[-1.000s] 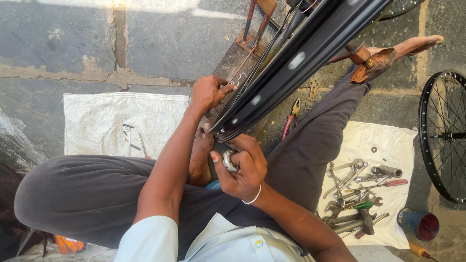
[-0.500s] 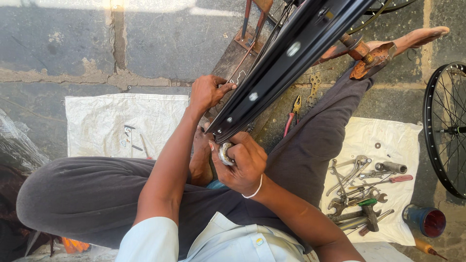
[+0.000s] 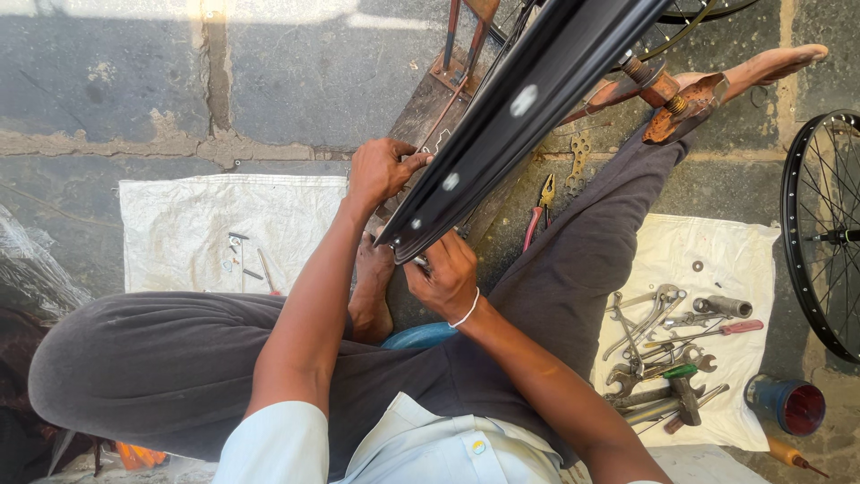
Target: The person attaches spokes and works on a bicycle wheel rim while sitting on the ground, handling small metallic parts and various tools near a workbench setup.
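Two hands: both on black wheel rim (image 3: 528,116), tilted, upper end cut off by frame top.
Hidden: small item under right hand (image 3: 445,276) at rim's lower edge, too covered to identify.
Right hand: curled shut, gripping rim's lower end.
Left hand (image 3: 381,170): fingers closed on rim's left edge.
Beyond: wrenches (image 3: 658,345) on white cloth (image 3: 717,260); pliers (image 3: 537,211) on floor; spoked wheel (image 3: 820,233) partly cropped.
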